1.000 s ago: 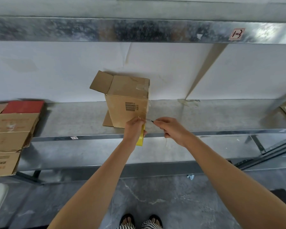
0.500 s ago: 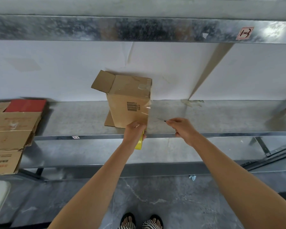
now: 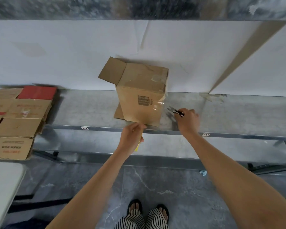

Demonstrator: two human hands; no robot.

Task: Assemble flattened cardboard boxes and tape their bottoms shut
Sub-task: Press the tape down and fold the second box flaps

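Left hand [image 3: 132, 135]: arm extended forward, fingers curled around a yellow tape roll [image 3: 138, 145], mostly hidden beneath the hand, at the near bottom edge of the cardboard box [image 3: 142, 98]. Right hand [image 3: 187, 120]: arm extended, fingers closed on small black scissors [image 3: 177, 112], blades pointing left toward the box. The box stands at the front edge of the metal shelf [image 3: 229, 113], taped face up, one flap [image 3: 111, 71] projecting rear-left. Clear tape [image 3: 158, 106] runs down its near face. Flattened cartons [image 3: 15, 123] are stacked at the shelf's left end.
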